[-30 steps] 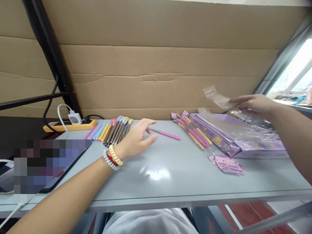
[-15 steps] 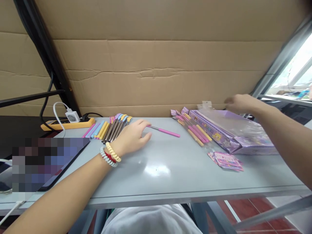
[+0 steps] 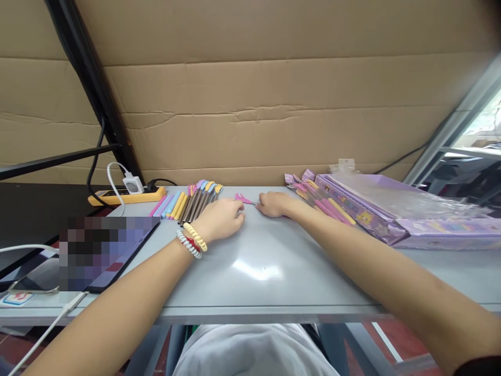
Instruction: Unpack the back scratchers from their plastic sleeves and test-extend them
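Note:
A pink back scratcher (image 3: 243, 198) with a claw-shaped head and a thin metal rod lies near the back of the desk. My right hand (image 3: 273, 204) is closed over its handle, which the fingers hide. Just left of the claw, my left hand (image 3: 222, 218) rests on the desk with loosely bent fingers apart, holding nothing. Beside that hand is a row of metal rods with coloured claw heads (image 3: 200, 201). Further left lie several pink, blue and yellow handle tubes (image 3: 172, 205).
Bagged back scratchers (image 3: 326, 203) lie against a purple box (image 3: 415, 230) with clear plastic on it, at the right. A tablet (image 3: 117, 256), a phone (image 3: 37, 274) and a yellow power strip (image 3: 151, 196) are at the left. Cardboard (image 3: 242, 141) stands behind.
My right hand has come left from above the purple box down onto the back scratcher's handle. My left hand stays by the claw end. The view has shifted slightly.

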Demonstrator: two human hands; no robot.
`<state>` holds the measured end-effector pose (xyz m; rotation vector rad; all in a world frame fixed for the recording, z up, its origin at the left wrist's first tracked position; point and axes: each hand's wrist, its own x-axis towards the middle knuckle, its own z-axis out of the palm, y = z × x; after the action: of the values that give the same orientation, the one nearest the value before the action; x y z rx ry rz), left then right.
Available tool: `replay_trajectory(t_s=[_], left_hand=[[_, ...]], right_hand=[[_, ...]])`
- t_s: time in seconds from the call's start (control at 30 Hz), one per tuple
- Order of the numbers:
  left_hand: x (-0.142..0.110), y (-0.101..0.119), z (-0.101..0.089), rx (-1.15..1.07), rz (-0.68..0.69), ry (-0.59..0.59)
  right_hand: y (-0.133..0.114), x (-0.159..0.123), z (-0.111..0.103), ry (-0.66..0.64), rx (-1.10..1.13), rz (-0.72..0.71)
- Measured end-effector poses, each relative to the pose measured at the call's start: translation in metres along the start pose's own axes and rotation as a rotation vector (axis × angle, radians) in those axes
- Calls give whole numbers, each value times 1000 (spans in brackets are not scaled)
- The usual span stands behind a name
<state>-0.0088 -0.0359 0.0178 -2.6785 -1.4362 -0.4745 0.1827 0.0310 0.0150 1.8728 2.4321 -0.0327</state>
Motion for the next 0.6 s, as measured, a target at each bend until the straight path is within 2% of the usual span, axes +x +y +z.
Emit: replay_trajectory(t_s=[0.13, 0.23, 0.27, 0.33, 0.43, 0.6], left_hand=[[0, 5, 1, 11, 6, -44], [-1, 6, 0, -47, -28, -41], [-1, 7, -1, -89, -35, -31], [-1, 8, -3, -180, -30, -20], [-3, 11, -7, -288, 22, -18], [-3, 15, -8, -359, 126, -4]], right_hand=[[6, 5, 1, -21, 92, 5], [6, -12, -4, 35, 226, -13], [5, -21, -6, 69, 335, -16], [2, -41, -8, 138, 700, -9], [-5, -65, -11, 142, 1192, 8], [-11, -73, -11, 104, 1549, -58]])
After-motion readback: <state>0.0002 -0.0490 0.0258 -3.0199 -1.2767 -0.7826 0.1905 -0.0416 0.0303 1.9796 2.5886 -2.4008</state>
